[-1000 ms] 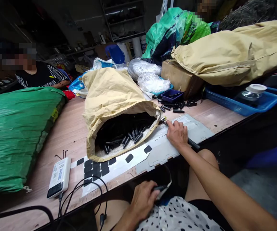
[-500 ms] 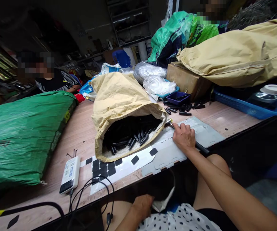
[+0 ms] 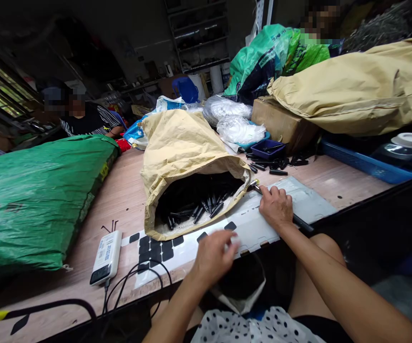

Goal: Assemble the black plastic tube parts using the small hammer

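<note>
My right hand (image 3: 276, 207) is wrapped round the dark handle of a hammer (image 3: 302, 223), whose small metal head lies beside the mouth of the paper sack. That tan sack (image 3: 191, 136) lies on its side, its open end towards me, with many black pen-like tubes (image 3: 201, 212) inside. Over the table's front edge, my left hand (image 3: 213, 257) is raised with fingers bent; motion smears them, so whether they hold anything cannot be seen. Below it, a pale open bag (image 3: 243, 302) hangs at my lap. Under my right hand is a grey-white sheet (image 3: 308, 197).
A white power bank (image 3: 106, 257) with black cables stands at the left, near a large green sack (image 3: 37, 205). Loose black tubes (image 3: 278, 172) lie by a purple tray (image 3: 267, 147). To the right is a blue tray (image 3: 374, 164). A person (image 3: 84, 116) sits across the table.
My left hand has risen from my lap beside the pale bag to above the table's front edge. My right hand keeps its grip on the hammer. The whole view has shifted slightly.
</note>
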A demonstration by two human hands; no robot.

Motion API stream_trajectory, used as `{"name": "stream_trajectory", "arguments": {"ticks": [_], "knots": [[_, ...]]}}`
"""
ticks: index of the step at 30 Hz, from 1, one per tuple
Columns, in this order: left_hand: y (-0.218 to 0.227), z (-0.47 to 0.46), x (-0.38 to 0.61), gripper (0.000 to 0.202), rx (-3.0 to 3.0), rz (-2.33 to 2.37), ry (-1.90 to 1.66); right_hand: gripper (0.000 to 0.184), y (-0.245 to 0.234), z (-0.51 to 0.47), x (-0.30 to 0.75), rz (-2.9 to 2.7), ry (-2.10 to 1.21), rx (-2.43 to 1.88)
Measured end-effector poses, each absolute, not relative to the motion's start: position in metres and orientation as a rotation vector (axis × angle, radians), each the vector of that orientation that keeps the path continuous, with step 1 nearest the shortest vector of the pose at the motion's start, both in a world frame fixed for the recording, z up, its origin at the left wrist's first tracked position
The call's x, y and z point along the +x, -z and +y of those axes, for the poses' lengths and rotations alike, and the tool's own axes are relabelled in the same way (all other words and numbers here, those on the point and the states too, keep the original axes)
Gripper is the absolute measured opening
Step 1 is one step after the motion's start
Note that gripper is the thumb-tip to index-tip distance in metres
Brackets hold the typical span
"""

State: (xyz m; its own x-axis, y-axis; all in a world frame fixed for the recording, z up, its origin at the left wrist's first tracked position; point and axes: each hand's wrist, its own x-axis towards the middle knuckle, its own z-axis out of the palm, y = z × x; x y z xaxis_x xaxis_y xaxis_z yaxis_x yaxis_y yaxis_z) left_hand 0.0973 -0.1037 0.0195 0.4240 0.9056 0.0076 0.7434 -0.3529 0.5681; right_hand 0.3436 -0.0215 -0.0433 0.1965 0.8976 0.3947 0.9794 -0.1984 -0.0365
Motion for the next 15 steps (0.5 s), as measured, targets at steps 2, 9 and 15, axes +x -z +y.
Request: {"name": "stream_trajectory", "arguments": {"ticks": [2, 9, 15], "knots": [[-0.024, -0.066, 0.103, 0.024, 2.247, 1.695, -0.573, 0.036, 0.044, -0.021, 0.344, -1.780, 0.412, -2.196], [-0.002, -0.009, 0.105, 0.019, 2.396, 1.971, -0.256, 0.037, 0.042, -0.022, 0.343, -1.787, 0.380, -2.193], [-0.012, -0.041, 0.088, 0.011, 2.404, 1.778, -0.668, 0.039, 0.039, -0.022, 0.342, -1.787, 0.360, -2.215]]}}
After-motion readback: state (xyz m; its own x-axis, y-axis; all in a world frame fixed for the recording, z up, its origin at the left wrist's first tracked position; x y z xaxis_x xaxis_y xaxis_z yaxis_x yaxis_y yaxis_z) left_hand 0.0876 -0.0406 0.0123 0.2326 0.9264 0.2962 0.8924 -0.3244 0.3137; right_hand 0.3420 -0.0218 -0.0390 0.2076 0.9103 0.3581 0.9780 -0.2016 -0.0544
